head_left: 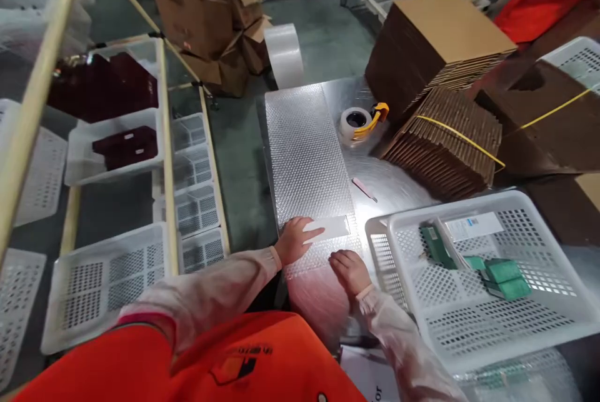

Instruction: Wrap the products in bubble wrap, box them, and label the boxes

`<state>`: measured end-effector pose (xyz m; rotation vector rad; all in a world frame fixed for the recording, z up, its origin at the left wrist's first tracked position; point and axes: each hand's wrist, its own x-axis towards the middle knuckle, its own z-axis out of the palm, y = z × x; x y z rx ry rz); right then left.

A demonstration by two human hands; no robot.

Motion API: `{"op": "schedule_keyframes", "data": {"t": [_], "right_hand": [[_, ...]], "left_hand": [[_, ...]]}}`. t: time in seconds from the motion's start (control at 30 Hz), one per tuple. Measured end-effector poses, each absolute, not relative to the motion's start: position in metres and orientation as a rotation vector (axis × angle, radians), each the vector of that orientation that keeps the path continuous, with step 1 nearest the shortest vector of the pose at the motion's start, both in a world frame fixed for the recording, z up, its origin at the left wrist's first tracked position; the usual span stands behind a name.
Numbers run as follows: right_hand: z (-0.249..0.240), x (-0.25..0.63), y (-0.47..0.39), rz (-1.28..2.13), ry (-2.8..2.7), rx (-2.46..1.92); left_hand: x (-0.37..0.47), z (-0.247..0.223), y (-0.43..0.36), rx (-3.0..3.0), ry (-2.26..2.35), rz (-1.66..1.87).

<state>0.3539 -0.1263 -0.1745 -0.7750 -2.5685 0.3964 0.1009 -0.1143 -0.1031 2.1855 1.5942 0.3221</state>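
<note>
A sheet of bubble wrap [307, 158] stretches over the metal table. Across its near part lies a slim white piece [334, 227], flat and oblong; I cannot tell whether it is a box or a card. My left hand [296, 241] grips the left end of this piece, one finger lying along its top. At the wrap's near right edge, my right hand [350, 271] is closed with its fingers curled on the film. A pink box cutter [364, 189] rests right of the wrap. Farther back sits a tape roll [354, 122] in a yellow dispenser [376, 118].
On the right, a white plastic basket [462, 346] holds green packets [506, 278] and a white label card. Behind it stand stacked flattened cartons [440, 139]. A large wrap roll [284, 55] stands beyond the table. Racks with white bins [112, 289] are left.
</note>
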Motion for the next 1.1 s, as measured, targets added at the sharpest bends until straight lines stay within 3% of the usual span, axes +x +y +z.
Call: {"op": "schedule_keyframes", "data": {"t": [0.3,0.5,0.77,0.93,1.1], "right_hand": [[-0.114,0.326,-0.092,0.194,-2.684,-0.886],[-0.067,0.281,-0.005,0.74,-2.986,-1.04],[-0.069,0.23,0.094,1.135,-3.161,-1.11],[-0.068,0.221,0.098,1.337,-3.202,-1.101],[-0.046,0.237,0.056,1.073,-3.111,-1.179]], "left_hand": [[0.095,-0.065,-0.098,2.124,1.608,0.16],[0.101,-0.019,-0.101,2.191,1.708,0.232],[0.129,-0.066,-0.069,2.148,1.959,0.035],[0.115,-0.062,-0.061,2.137,1.78,-0.007],[0.098,-0.054,-0.056,2.043,1.645,-0.092]]}}
